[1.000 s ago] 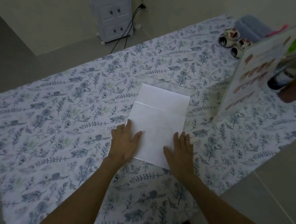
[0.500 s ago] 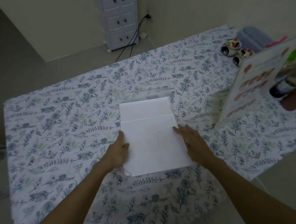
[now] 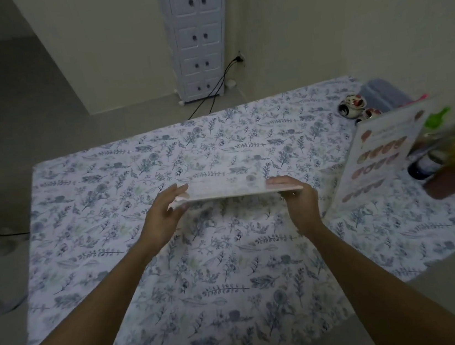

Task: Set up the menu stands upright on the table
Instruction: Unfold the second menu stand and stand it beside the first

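Note:
I hold a clear acrylic menu stand (image 3: 228,185) with a white sheet in it above the middle of the table (image 3: 205,276). It is nearly edge-on to me, so it shows as a thin strip. My left hand (image 3: 165,215) grips its left end and my right hand (image 3: 296,201) grips its right end. A second menu stand (image 3: 383,154) with pictures of food stands upright and leaning back at the right side of the table.
Bottles and jars (image 3: 450,163) crowd the table's right edge behind the upright stand. Two small painted ceramic pots (image 3: 352,105) sit at the far right corner. A white drawer cabinet (image 3: 198,37) with cables stands on the floor beyond the table.
The menu stand lay flat on the table under my hands; both hands have gripped its sides and lifted it off the cloth, tilting it edge-on. My view has also tipped upward.

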`<state>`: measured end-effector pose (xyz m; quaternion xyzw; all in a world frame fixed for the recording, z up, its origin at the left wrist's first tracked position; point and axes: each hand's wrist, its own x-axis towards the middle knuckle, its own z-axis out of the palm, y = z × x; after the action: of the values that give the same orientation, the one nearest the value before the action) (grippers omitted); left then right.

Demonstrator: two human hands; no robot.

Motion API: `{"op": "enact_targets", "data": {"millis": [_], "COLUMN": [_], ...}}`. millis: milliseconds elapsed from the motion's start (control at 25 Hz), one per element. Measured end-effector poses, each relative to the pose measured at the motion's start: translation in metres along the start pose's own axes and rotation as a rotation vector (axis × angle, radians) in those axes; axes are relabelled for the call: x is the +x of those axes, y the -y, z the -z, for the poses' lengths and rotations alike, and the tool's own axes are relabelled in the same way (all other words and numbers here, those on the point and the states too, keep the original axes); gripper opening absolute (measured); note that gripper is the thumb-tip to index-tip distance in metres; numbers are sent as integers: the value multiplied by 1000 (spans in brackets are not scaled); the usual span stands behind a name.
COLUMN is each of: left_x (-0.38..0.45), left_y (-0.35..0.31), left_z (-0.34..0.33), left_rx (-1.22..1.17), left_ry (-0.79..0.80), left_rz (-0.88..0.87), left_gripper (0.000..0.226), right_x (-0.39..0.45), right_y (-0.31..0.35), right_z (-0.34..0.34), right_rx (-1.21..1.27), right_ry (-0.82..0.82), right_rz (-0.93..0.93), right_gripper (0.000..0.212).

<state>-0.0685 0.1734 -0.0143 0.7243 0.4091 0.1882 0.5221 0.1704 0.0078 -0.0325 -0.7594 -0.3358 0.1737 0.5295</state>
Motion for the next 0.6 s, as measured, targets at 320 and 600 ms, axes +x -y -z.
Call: {"op": "enact_targets", "data": {"millis": [320,600], "left_x": [-23,-78], "left_y": [-2,2], "left_z": [-27,-46], "left_rx": [-337,-444], "left_ry": [-239,-429], "left_rz": [-47,28], "left_gripper": [11,10], "right_x": [23,14], "right_y": [35,34], "right_z": [16,21], "right_rx": [-49,49], "right_ry": [143,358], "right_rz": [-91,-173], "right_gripper": [20,15]}}
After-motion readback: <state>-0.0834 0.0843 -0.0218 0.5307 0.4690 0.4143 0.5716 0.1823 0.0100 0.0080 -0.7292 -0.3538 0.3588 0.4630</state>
